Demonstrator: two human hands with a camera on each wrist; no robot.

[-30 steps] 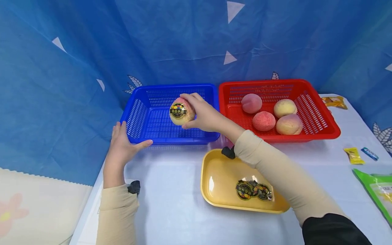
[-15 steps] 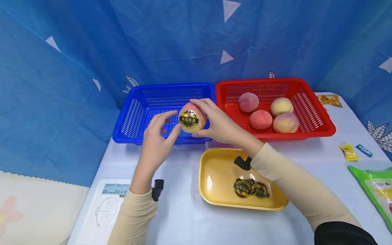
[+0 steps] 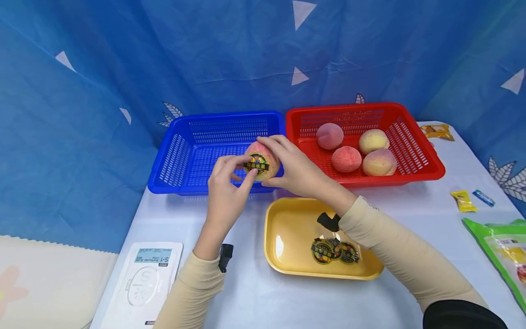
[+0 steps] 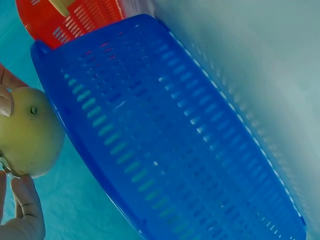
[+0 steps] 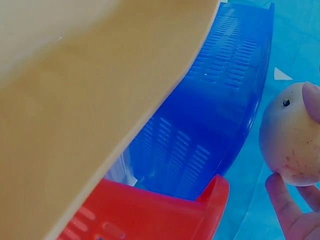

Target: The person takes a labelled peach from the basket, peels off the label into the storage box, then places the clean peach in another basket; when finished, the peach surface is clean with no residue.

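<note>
Over the front right of the blue basket (image 3: 164,176), my right hand (image 3: 297,168) grips a pink and yellow peach (image 3: 268,151) between thumb and fingers. A round black and gold fruit sticker (image 3: 260,166) with a dark band faces me on the peach. My left hand (image 3: 228,189) has thumb and forefinger bent together at the sticker's left edge, pinching there. In the left wrist view the peach (image 4: 37,135) shows its yellow side, with a clear sticker edge (image 4: 7,167) by the fingers. The right wrist view shows the peach (image 5: 287,137) held from above and below.
Several peaches lie in the red basket (image 3: 419,176) on the right. A yellow tray (image 3: 283,262) in front holds several peeled-looking stickers (image 3: 322,251). A white box (image 3: 141,285) stands at the left; wrapped candies (image 3: 463,201) and a green bag (image 3: 493,242) are at the right.
My left hand has left the blue basket's side and come right to the sticker, its thumb and forefinger closing in. The right hand has brought the peach slightly right and nearer me.
</note>
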